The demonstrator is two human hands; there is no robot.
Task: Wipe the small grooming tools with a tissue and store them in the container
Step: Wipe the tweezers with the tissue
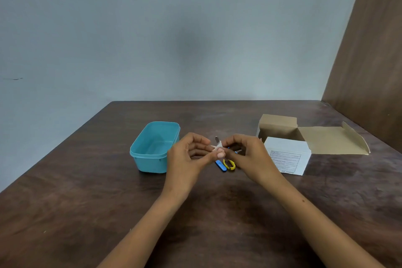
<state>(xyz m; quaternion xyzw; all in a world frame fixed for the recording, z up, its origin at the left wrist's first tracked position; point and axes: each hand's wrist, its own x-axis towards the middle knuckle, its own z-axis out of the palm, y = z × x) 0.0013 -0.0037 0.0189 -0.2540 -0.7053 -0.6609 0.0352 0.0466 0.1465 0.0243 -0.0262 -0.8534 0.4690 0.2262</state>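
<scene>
My left hand [189, 156] and my right hand [248, 154] meet above the middle of the table. Between their fingertips sits a small piece of white tissue [218, 145] wrapped around a thin dark tool whose tip [216, 138] pokes up. My left hand pinches the tissue; my right hand pinches the tool's other end, where a bit of blue shows. On the table under the hands lie a blue tool [220, 165] and a yellow-handled tool [229, 164]. A teal plastic container [152, 154] stands open just left of my left hand, nothing visible inside.
An open white cardboard box [287, 154] with its brown flap [330, 141] spread to the right stands right of my hands. The dark wooden table [87, 202] ends at a grey wall behind and a brown panel [369, 50] at the right.
</scene>
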